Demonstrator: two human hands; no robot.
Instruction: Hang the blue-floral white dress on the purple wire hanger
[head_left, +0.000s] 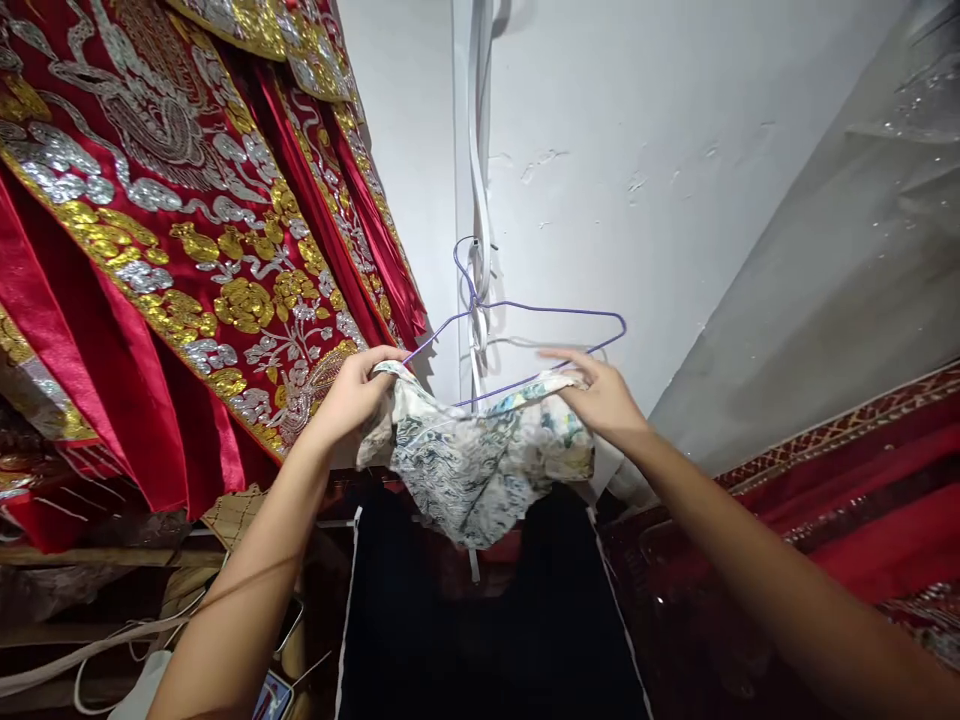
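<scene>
A purple wire hanger (540, 308) hangs from a white cord on the wall, its hook at the top. Below it, a light garment with a grey-green print (480, 470) is stretched between my two hands. My left hand (358, 398) closes on one upper corner of the garment, right by the hanger's left end. With thumb and fingers, my right hand (604, 398) grips the opposite corner, its forefinger reaching over the hanger's lower bar. The hanger's right arm shows bare above the cloth. The hanger's left tip is hidden behind my left hand.
Red cloth with gold and silver sequins (240, 300) drapes on the left. A white cord (480, 170) runs down the white wall. Black cloth with white edging (480, 650) lies below the garment. Translucent sheeting (832, 270) and red trimmed fabric (847, 530) are at the right.
</scene>
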